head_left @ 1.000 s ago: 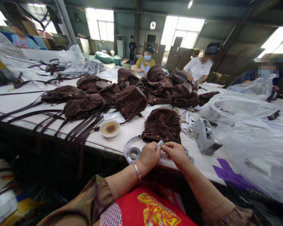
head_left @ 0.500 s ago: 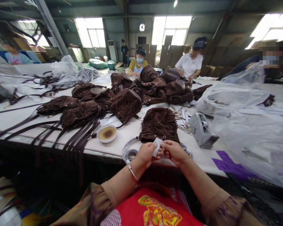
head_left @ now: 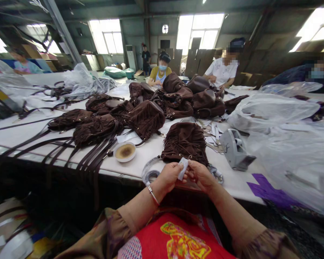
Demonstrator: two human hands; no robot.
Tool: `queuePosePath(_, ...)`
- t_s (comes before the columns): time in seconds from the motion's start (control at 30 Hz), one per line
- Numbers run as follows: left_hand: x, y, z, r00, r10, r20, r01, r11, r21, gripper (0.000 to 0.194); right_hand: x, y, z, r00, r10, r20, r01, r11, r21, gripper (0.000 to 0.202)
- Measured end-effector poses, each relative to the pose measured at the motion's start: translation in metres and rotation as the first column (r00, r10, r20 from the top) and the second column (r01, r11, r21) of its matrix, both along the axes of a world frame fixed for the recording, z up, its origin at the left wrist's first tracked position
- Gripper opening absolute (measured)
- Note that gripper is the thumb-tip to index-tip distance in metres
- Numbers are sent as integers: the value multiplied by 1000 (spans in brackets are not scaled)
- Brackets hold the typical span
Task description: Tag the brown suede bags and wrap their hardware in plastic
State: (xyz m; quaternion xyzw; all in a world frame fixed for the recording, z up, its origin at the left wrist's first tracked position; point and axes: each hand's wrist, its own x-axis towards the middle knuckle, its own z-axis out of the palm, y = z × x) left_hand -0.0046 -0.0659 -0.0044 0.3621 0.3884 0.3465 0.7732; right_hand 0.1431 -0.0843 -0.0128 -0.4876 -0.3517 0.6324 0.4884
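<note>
My left hand pinches a small whitish packet or slip, whose exact kind I cannot make out. My right hand is closed at the packet's right edge, fingertips pressed together. Both hands are at the table's near edge, just in front of a dark brown fringed bag that lies on the tabletop. A strap wrapped in clear plastic is coiled beside my left wrist. More wrapped strap with metal hardware shows beyond my right hand.
A white bowl of yellowish-brown stuff stands left of the bag. A grey tape dispenser is to the right, near clear plastic bags and purple material. Several brown bags are heaped behind. Co-workers are across the table.
The view has shifted slightly, so the scene sits a little further right. Both hands keep hold near the whitish packet, which is now tilted a bit more upright.
</note>
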Motion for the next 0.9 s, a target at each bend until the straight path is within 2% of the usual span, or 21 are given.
queuePosePath(0.1,-6,-6,-2,998,-13,55,12,1000,17,41,-4,3,0,994,-68,86,68,998,0,41)
queuePosePath(0.2,-18,-13,-2,978,-108,181,126,988,-91,41,-7,6,-2,991,-132,24,131,991,20,41)
queuePosePath(0.27,-26,-16,-1,974,-127,188,153,979,-131,38,-10,5,-4,991,-136,-5,136,990,23,41)
queuePosePath(0.4,-29,-19,2,998,-35,57,40,996,-77,32,-13,-9,-6,997,-2,-81,5,1000,29,41)
queuePosePath(0.5,-22,-22,2,1000,10,-28,-11,999,-31,30,-16,-23,-7,995,87,-44,-87,996,-7,43)
queuePosePath(0.57,-16,-25,-1,997,26,-78,-25,1000,19,27,-21,-29,-8,998,58,-1,-58,998,-11,44)
queuePosePath(0.7,-9,-30,-11,974,85,-212,-47,983,180,25,-33,-34,-11,986,-102,132,95,994,57,45)
queuePosePath(0.77,-8,-31,-16,963,89,-253,-30,973,228,26,-36,-33,-13,963,-152,222,134,987,94,46)
queuePosePath(0.9,-8,-32,-18,978,50,-200,-1,972,236,30,-36,-32,-16,945,-193,264,172,980,102,45)
